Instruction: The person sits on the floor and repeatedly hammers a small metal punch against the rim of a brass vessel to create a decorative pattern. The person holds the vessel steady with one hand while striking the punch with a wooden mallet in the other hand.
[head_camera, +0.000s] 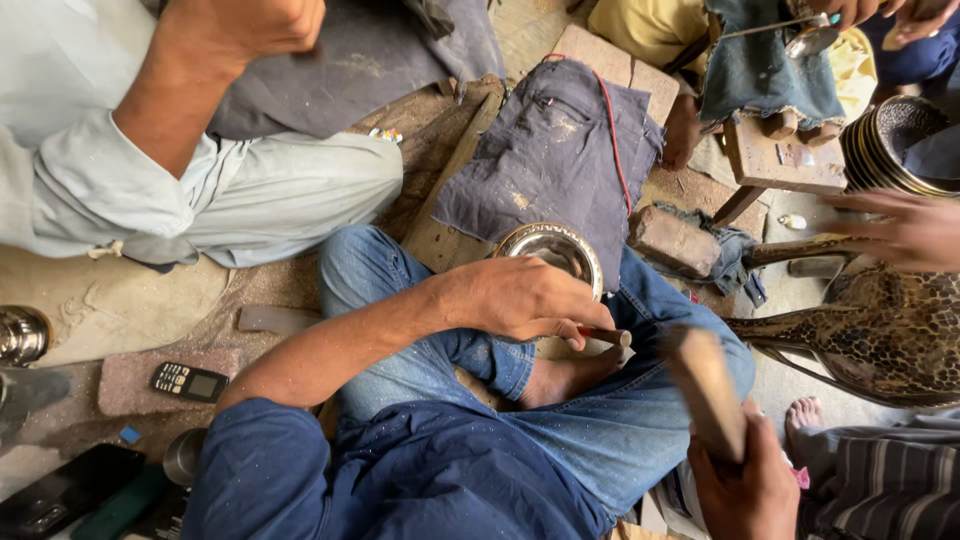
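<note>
My left hand (525, 298) is closed around a small tool with a reddish grip (605, 336), its tip pointing right over my lap. Under that hand a round shiny metal bowl (552, 246) rests against my knee. My right hand (745, 490), low at the right, grips a wooden mallet (705, 385) that looks blurred and is raised near the tool's end. I sit cross-legged in blue jeans (610, 430) with a bare foot showing.
A person in pale clothes (200, 180) sits at upper left, fist raised. Another person's blurred hand (900, 230) reaches in at right beside stacked metal bowls (895, 150). A dark cloth (560, 150), a brick (672, 240), a small phone (188, 382) and a low wooden stool (780, 160) lie around.
</note>
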